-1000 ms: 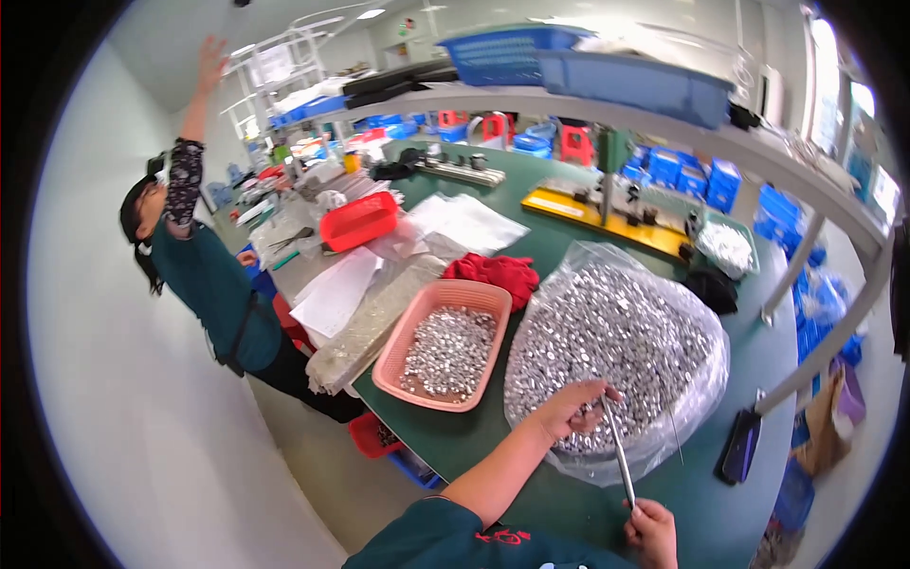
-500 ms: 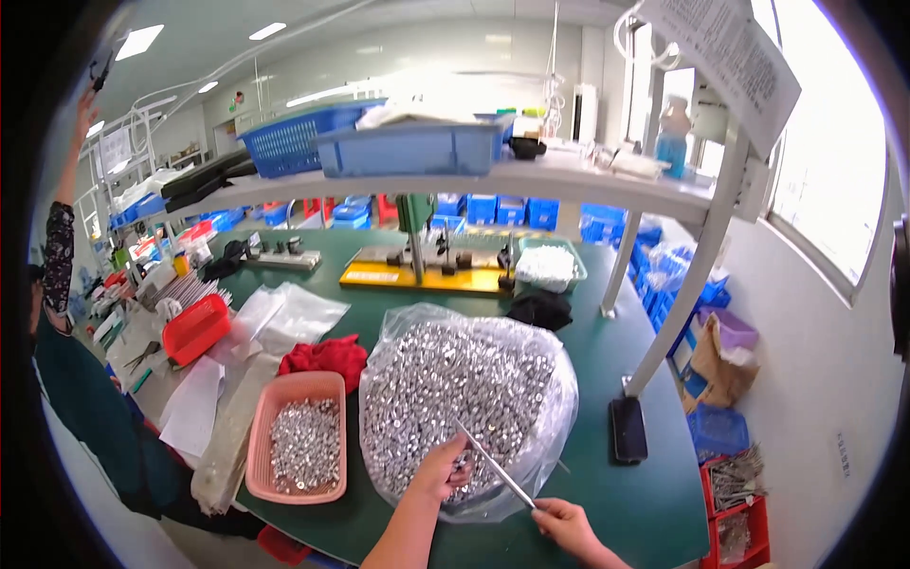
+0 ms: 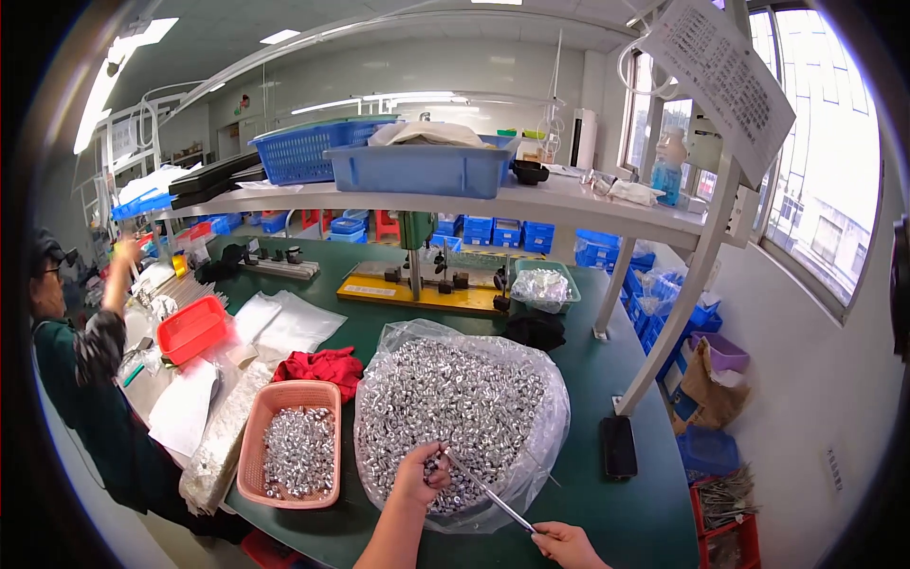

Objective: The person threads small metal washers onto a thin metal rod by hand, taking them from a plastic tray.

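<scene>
While the right hand (image 3: 561, 545) is gripping the lower end of a slim metal rod (image 3: 495, 495), fingers wrapping round it, the left hand (image 3: 420, 476) is hovering at the rod's upper tip, its fingers curling partly inward; whether it is pinching the tip or a small part, I cannot tell; the rod is slanting across the near side of a clear plastic bag (image 3: 557, 417), which is lying open on the green table (image 3: 588, 503) and holding a broad heap of silvery metal parts (image 3: 455, 403); to the bag's left, a pink basket (image 3: 249, 465) is holding more such parts; a red cloth (image 3: 327, 368) is lying just behind that basket; a black phone (image 3: 618, 448) is lying to the bag's right; at the far left, a co-worker (image 3: 85, 379) is standing, holding one arm up.
</scene>
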Demonstrator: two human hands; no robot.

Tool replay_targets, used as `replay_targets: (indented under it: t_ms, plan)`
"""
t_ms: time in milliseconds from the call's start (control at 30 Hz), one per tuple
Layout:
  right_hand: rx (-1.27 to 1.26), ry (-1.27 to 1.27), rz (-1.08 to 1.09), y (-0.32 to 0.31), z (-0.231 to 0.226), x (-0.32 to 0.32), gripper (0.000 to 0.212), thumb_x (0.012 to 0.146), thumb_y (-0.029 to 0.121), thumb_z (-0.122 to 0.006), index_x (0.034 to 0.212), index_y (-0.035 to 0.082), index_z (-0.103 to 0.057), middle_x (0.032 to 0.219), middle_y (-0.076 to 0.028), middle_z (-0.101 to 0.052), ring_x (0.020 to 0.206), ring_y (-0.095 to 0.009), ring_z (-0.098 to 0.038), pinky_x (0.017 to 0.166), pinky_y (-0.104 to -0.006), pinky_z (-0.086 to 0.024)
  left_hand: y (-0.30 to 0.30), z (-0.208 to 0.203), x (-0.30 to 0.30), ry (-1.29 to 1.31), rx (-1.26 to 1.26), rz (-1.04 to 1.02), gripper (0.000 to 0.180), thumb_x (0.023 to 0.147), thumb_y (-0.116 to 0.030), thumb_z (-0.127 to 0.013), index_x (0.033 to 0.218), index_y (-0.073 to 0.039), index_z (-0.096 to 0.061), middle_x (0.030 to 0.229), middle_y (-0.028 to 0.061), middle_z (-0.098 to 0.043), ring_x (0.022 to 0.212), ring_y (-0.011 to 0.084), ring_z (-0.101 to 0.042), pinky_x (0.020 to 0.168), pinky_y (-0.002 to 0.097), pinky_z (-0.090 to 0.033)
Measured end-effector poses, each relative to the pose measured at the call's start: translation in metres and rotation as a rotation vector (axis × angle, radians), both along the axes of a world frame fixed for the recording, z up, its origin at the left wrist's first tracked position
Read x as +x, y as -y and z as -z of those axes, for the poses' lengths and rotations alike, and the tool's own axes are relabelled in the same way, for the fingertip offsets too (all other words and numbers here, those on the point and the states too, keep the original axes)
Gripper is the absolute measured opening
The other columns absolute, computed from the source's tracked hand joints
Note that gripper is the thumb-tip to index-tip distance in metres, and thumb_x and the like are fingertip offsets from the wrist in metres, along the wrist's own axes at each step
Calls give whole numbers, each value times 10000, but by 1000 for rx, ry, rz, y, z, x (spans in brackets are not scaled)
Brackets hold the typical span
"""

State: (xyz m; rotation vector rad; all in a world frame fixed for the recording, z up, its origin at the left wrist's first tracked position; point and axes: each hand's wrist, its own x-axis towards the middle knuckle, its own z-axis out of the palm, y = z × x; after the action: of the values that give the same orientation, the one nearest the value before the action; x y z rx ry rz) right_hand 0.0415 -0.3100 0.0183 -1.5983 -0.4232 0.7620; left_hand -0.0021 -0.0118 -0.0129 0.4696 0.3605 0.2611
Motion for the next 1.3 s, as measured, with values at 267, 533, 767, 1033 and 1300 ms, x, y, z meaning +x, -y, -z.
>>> replay_targets:
  t_ms: [267,533,767,1033,1300]
  plan:
    - [-104,15,16,2,3,11,256,833,79,-622,1066,-25,-607,729,2,-581,614,-42,-488,555,-190,-398,-4,1,2,-21,-141,28,247,891,-283,-477,783,-75,-557,497,43,-440,353,121,-294,396,277,-248]
    - [-76,11,18,-2,-3,16,232,821,43,-617,1040,-36,-615,703,15,-561,597,-34,-468,542,-182,-374,0,-12,2,48,-85,16,192,867,-244,-536,846,-55,-565,555,27,-474,358,83,-306,369,229,-214]
    - [-141,237,1,6,-1,18,222,810,34,-618,1026,-13,-624,678,5,-566,598,-43,-487,531,-202,-387,10,-28,-2,-42,302,9,143,850,-169,-563,807,-33,-552,558,15,-475,397,71,-376,354,212,-234]
    - [-196,854,42,-4,-10,16,212,808,33,-623,1017,-3,-625,672,10,-571,589,-51,-486,534,-202,-395,24,-29,5,-183,468,-91,185,875,-208,-558,834,-27,-561,581,1,-469,443,51,-387,380,183,-247]
    - [-90,97,81,-7,9,14,220,819,27,-613,1036,-12,-621,670,25,-539,584,-33,-464,526,-184,-370,13,-21,2,89,-51,104,375,945,-262,-353,1103,30,-527,598,38,-477,392,80,-301,385,225,-213]
